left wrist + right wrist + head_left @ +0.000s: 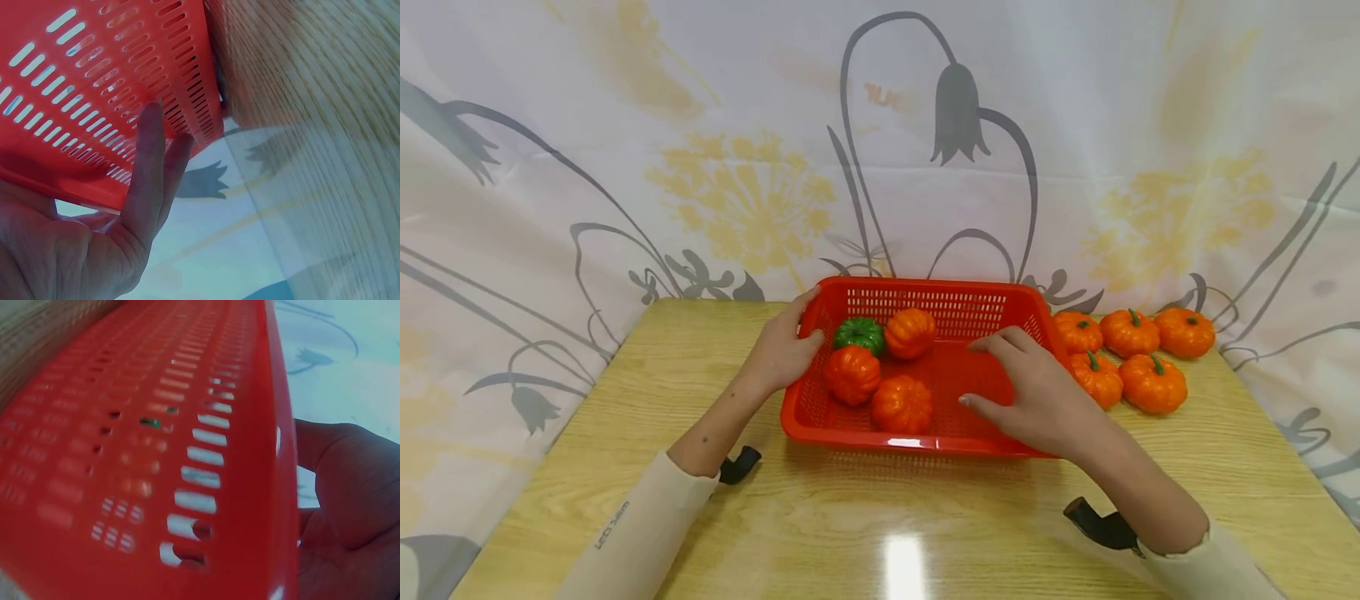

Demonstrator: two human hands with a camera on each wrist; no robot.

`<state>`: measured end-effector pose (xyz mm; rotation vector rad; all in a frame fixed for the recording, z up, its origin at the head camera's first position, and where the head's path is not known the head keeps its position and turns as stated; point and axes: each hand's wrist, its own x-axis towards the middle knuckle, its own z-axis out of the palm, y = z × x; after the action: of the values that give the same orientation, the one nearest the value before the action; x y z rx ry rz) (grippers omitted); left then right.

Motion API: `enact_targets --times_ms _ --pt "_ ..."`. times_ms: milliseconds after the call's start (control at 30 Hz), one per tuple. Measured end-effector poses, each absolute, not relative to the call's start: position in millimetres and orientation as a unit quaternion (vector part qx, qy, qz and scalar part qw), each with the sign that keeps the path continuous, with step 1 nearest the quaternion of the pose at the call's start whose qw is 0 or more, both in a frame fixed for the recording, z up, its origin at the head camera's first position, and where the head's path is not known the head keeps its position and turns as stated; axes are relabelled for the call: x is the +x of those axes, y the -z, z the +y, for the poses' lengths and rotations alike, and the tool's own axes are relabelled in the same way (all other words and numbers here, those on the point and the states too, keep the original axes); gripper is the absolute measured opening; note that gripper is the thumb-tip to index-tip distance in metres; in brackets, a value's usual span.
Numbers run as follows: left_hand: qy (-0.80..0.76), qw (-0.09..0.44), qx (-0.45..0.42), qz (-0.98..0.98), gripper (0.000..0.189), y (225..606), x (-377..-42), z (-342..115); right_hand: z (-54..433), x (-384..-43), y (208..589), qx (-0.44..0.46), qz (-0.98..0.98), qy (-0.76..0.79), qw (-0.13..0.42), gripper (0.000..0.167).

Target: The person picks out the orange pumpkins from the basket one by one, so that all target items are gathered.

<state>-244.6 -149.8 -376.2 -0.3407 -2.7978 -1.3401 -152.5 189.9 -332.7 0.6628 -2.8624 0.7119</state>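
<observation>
A red plastic basket (936,442) with slotted walls sits in the middle of the table. My left hand (781,346) grips its left rim, thumb over the inner side. In the left wrist view, the fingers (147,169) of that hand lie along the outer wall. Above the right part of the basket, my right hand (1037,392) reaches in with thumb and fingers spread and nothing between them. At the basket's left side lie a green toy pumpkin (860,336) and three orange ones: one pumpkin (911,333) at the back, another (852,375) at left, a third (902,406) in front.
Several orange pumpkins (1152,384) with green stems stand in two rows right of the basket, the nearest close against its wall. A flower-patterned cloth (880,167) hangs behind the wooden table (820,533). Dark wrist-camera mounts (1101,525) jut out beneath the forearms.
</observation>
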Motion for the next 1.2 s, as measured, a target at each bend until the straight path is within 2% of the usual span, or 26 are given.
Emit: enact_targets --times_ms 300,567,867,1200 --pt "0.422 0.011 -0.108 -0.9 0.07 377 -246 -149 157 -162 342 0.223 -0.947 -0.228 0.031 0.059" --pt "0.418 0.009 -0.106 -0.902 0.071 376 -245 -149 132 -166 346 0.184 -0.959 -0.216 -0.018 0.067" --pt "0.418 0.007 -0.105 -0.902 0.07 376 -245 -149 111 -170 349 0.18 -0.964 -0.181 -0.075 0.078" --pt "0.421 0.005 -0.105 -0.901 0.07 376 -245 -150 106 -175 358 0.168 -0.965 -0.192 -0.063 0.064"
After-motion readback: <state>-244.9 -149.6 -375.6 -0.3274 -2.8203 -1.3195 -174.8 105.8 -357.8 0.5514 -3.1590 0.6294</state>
